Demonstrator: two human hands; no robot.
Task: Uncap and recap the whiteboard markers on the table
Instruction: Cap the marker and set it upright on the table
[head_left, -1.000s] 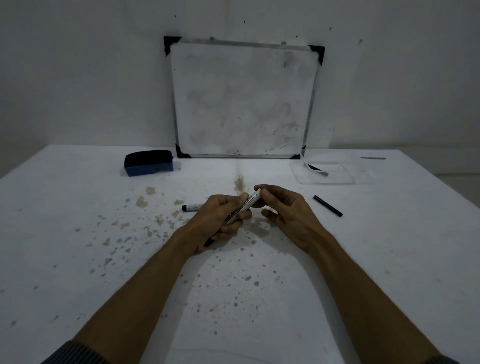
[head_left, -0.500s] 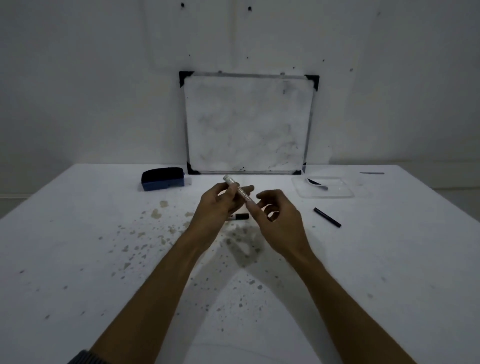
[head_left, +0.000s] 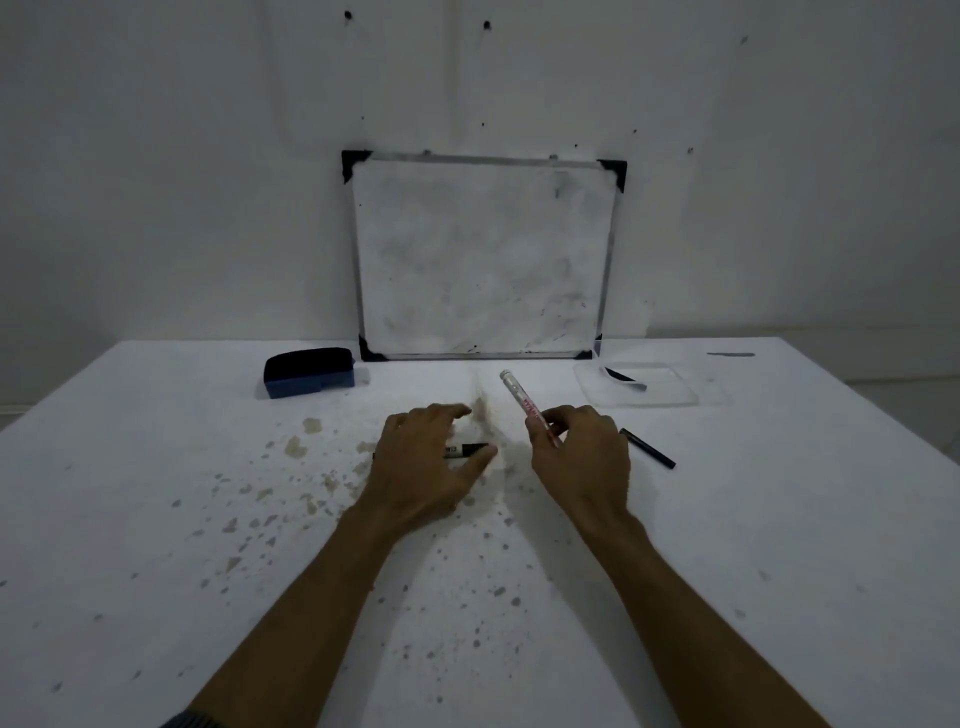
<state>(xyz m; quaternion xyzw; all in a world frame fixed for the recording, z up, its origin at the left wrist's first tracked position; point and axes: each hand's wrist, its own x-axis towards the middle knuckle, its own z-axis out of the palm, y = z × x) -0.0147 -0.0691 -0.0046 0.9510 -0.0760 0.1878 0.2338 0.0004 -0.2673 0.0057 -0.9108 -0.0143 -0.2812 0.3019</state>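
White marker (head_left: 524, 406) now only in right hand (head_left: 579, 457) fingers, tilted toward frame centre, left hand (head_left: 423, 467) has let go, fingers spread wide over black marker (head_left: 464, 450) on bench (head_left: 156, 519), clear tray (head_left: 641, 387) centre right holds a small dark item, unclear what.

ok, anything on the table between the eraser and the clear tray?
Head view: only the whiteboard's bottom edge, behind that line. Table between eraser and clear tray is bare but stained.
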